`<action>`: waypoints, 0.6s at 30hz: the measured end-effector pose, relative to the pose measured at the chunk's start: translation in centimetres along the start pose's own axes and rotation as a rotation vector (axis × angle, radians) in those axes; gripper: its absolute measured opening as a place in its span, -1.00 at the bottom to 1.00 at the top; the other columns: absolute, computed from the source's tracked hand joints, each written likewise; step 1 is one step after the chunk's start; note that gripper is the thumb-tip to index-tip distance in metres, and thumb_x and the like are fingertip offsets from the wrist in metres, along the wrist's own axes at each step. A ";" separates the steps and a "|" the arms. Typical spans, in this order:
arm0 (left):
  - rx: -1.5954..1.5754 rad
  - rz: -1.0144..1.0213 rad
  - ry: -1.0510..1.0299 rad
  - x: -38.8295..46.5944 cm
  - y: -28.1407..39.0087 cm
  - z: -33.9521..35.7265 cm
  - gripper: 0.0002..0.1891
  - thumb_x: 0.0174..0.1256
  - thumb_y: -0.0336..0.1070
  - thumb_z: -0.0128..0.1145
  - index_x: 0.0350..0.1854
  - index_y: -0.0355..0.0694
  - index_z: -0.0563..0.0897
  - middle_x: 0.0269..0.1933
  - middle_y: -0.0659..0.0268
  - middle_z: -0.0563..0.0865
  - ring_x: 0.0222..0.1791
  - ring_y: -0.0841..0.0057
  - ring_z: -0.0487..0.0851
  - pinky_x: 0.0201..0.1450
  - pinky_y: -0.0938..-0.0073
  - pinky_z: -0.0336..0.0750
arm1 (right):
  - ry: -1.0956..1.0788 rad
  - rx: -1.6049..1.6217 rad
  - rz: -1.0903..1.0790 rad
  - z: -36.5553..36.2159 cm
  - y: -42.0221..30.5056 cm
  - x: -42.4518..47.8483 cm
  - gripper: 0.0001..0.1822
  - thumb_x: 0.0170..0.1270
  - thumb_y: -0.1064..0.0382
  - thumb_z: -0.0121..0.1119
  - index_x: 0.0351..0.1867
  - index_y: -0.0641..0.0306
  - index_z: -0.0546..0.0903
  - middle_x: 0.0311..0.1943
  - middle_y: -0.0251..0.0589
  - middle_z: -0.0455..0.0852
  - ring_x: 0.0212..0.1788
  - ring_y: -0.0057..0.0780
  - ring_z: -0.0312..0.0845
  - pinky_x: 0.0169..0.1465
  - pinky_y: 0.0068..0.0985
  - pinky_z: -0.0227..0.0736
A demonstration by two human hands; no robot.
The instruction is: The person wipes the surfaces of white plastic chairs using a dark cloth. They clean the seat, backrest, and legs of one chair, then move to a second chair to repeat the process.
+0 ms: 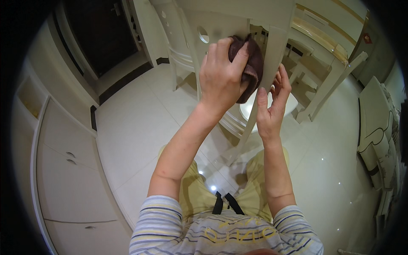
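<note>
A bunched dark brown cloth point(255, 63) is in my left hand point(221, 73), held against the back of a white wooden chair point(275, 41). The cloth lies beside the slot in the chair back, right of a round cut-out. My right hand point(274, 102) is at the chair's right upright, with thumb and fingers apart around its edge; whether the fingers press on it, I cannot tell. Below the hands, the chair's curved rails and a leg reach down to the floor between my knees.
Another white chair point(181, 57) stands behind, to the left. At the upper right are a table with a glossy edge point(322, 35) and more chairs. A white cabinet point(70, 191) lines the left, a dark door point(98, 35) the upper left, a cushioned sofa point(376, 134) the right.
</note>
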State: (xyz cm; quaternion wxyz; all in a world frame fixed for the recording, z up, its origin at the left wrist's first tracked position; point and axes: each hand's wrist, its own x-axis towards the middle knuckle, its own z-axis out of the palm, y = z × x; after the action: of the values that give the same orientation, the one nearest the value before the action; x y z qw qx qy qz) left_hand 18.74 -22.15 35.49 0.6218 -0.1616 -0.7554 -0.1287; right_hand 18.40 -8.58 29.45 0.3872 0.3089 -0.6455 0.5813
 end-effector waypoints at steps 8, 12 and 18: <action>0.041 -0.001 0.022 -1.3 -0.2 0.6 -0.32 -0.33 -0.40 0.42 0.08 -0.13 0.66 0.06 0.13 0.56 -0.05 0.15 0.60 -0.15 0.24 0.60 | -0.027 -0.005 0.021 -0.4 -0.1 0.0 -0.34 0.35 0.37 0.12 0.47 0.25 0.22 0.30 -0.08 0.41 0.25 -0.24 0.40 0.26 -0.36 0.30; 0.043 -0.010 0.043 -0.6 -0.2 0.4 -0.30 -0.34 -0.40 0.44 0.09 -0.12 0.65 0.07 0.15 0.57 -0.06 0.14 0.60 -0.12 0.25 0.61 | -0.042 0.019 0.036 -0.5 -0.5 0.0 -0.34 0.35 0.37 0.13 0.47 0.25 0.22 0.32 -0.08 0.40 0.27 -0.21 0.39 0.29 -0.34 0.29; 0.094 0.032 0.019 -1.4 -0.2 0.2 -0.29 -0.30 -0.36 0.46 0.13 -0.10 0.65 0.05 0.17 0.58 -0.06 0.16 0.60 -0.13 0.27 0.60 | -0.048 0.012 0.029 -0.6 -0.8 0.1 -0.33 0.36 0.38 0.12 0.48 0.26 0.20 0.31 -0.05 0.39 0.30 -0.18 0.37 0.34 -0.32 0.27</action>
State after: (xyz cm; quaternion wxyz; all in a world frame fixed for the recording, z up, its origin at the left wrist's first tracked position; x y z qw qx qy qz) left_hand 18.71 -22.40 34.09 0.6380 -0.1430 -0.7519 -0.0844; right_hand 19.08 -8.07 29.96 0.3613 0.3156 -0.6555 0.5833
